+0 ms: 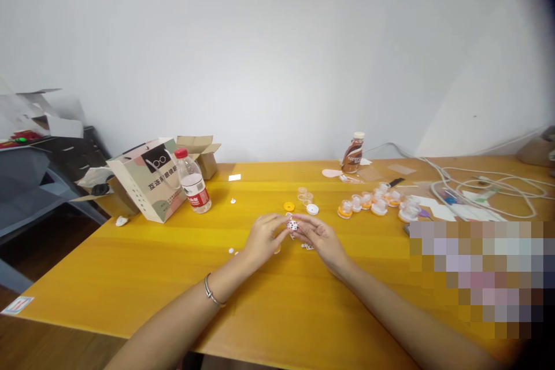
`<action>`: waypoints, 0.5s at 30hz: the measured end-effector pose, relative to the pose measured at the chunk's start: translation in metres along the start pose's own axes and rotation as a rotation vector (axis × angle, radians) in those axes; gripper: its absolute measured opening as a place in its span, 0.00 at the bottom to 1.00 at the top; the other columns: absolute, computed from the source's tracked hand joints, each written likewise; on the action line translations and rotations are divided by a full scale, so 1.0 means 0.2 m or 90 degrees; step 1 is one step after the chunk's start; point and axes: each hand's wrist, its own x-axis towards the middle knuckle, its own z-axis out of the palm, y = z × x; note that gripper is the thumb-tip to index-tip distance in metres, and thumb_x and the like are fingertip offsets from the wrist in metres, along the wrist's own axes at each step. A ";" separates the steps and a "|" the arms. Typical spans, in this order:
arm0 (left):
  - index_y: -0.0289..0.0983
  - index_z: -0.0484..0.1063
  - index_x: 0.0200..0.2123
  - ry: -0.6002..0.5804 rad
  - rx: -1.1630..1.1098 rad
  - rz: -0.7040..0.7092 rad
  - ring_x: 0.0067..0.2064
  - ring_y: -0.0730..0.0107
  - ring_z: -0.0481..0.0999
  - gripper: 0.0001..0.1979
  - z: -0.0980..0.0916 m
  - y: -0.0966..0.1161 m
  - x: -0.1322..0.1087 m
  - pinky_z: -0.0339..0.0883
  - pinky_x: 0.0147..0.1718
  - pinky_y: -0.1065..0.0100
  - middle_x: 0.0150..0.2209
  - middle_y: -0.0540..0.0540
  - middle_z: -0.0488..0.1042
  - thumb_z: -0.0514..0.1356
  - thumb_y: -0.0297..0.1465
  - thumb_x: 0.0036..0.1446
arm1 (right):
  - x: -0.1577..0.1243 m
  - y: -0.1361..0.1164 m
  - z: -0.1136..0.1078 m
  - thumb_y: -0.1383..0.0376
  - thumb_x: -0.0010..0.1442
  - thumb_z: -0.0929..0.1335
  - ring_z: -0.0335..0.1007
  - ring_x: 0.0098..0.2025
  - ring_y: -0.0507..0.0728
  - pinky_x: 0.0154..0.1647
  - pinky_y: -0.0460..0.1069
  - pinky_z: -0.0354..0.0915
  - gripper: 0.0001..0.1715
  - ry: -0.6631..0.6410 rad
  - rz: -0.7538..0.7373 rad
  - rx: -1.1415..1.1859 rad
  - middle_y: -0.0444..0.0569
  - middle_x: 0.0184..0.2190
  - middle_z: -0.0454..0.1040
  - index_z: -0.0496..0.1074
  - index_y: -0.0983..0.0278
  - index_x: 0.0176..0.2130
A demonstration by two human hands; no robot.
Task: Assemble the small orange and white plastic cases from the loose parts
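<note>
My left hand (265, 239) and my right hand (319, 239) meet over the middle of the table, their fingertips closed on a small white patterned piece (292, 224) between them. Just beyond the fingers lie a yellow round part (289, 206) and a white round part (312, 208). Behind those are several clear rings (304, 194). Close beside my right hand is a small white piece (307, 247) with dark marks. An orange part shows partly under my left hand. Small white discs (231, 250) lie left of my left hand.
On the left stand a paper bag (162, 185), a water bottle (194, 185) and a cardboard box (208, 162). Several clear-topped orange and white assemblies (379, 206) sit to the right. A brown bottle (352, 154) stands behind, and white cables (446, 176) spread at the right.
</note>
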 end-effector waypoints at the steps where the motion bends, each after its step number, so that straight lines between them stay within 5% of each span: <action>1: 0.41 0.69 0.43 -0.003 0.004 -0.001 0.40 0.69 0.71 0.12 0.00 0.00 0.00 0.63 0.41 0.67 0.38 0.47 0.73 0.55 0.32 0.54 | 0.00 0.00 0.00 0.57 0.47 0.69 0.71 0.38 0.55 0.47 0.54 0.63 0.24 -0.003 0.002 0.002 0.48 0.36 0.75 0.67 0.59 0.45; 7: 0.42 0.70 0.42 0.009 0.065 0.040 0.40 0.70 0.69 0.11 -0.01 0.01 -0.01 0.60 0.40 0.67 0.39 0.47 0.72 0.54 0.33 0.55 | -0.01 -0.01 0.00 0.59 0.50 0.67 0.71 0.38 0.54 0.48 0.54 0.61 0.30 -0.024 -0.001 0.020 0.46 0.34 0.75 0.58 0.56 0.51; 15: 0.42 0.69 0.43 -0.020 0.108 0.069 0.42 0.69 0.69 0.12 0.00 0.02 -0.01 0.59 0.42 0.65 0.40 0.45 0.72 0.53 0.34 0.56 | -0.01 -0.01 0.01 0.62 0.45 0.70 0.71 0.34 0.54 0.40 0.51 0.64 0.27 -0.007 -0.016 -0.042 0.44 0.31 0.75 0.61 0.59 0.46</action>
